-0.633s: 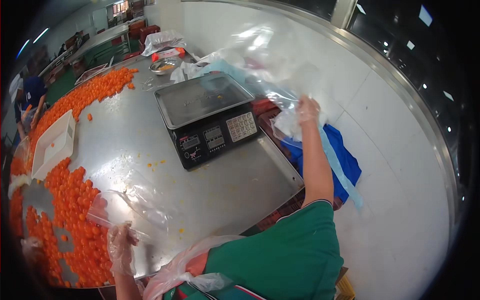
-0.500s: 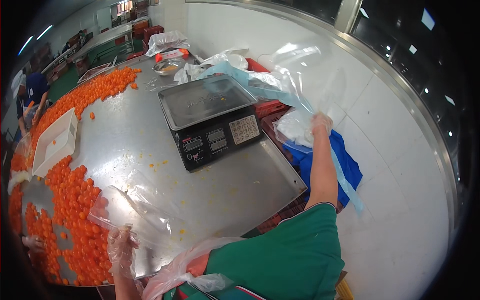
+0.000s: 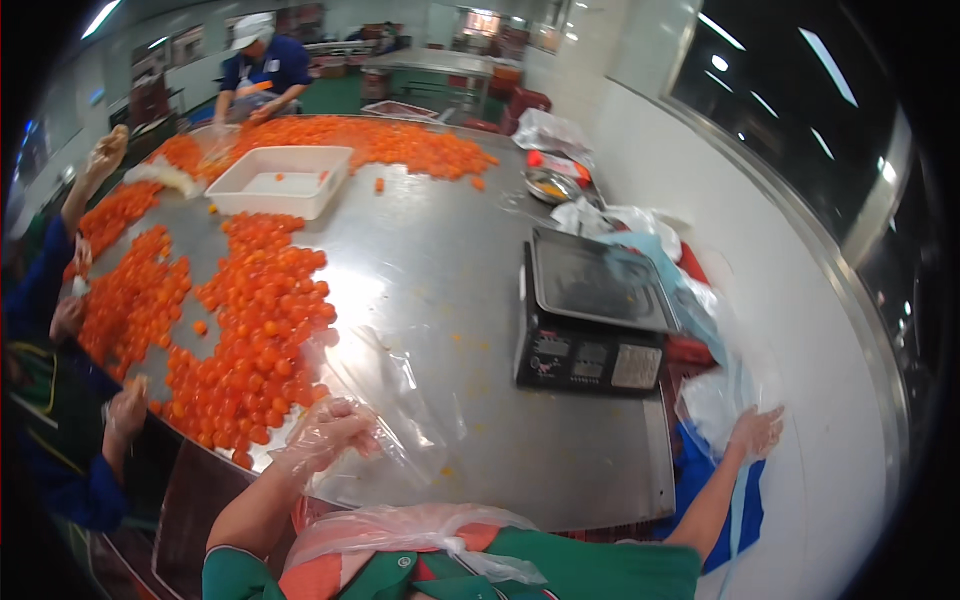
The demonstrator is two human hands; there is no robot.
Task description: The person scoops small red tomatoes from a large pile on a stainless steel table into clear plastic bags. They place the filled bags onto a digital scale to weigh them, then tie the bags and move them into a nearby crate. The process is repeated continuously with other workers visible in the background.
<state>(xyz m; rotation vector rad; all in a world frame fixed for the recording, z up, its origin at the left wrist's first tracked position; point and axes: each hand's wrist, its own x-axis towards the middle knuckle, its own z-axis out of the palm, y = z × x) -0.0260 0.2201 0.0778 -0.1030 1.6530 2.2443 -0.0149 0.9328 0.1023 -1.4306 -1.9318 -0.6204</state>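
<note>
My left hand (image 3: 335,435), in a clear plastic glove, is closed on the edge of a clear plastic bag (image 3: 395,400). The bag lies limp over the steel table's near side, beside a heap of round orange egg yolks (image 3: 262,345). Off the table's right edge, my gloved right hand (image 3: 757,432) reaches out with its fingers apart, and I see nothing held in it. Close to that hand are a white plastic bundle (image 3: 710,405) and a light blue plastic strip (image 3: 738,505) hanging down.
A black weighing scale (image 3: 595,315) stands on the table's right side. Beyond the yolks sits a white tray (image 3: 283,185). A metal bowl (image 3: 552,186) is at the far right. Co-workers' hands (image 3: 125,408) work along the left edge; another person (image 3: 265,70) bends over the far end.
The view has swung left, bringing the far co-worker and those on the left into sight. My right hand has let go of the clear plastic and opened; my left hand keeps the bag.
</note>
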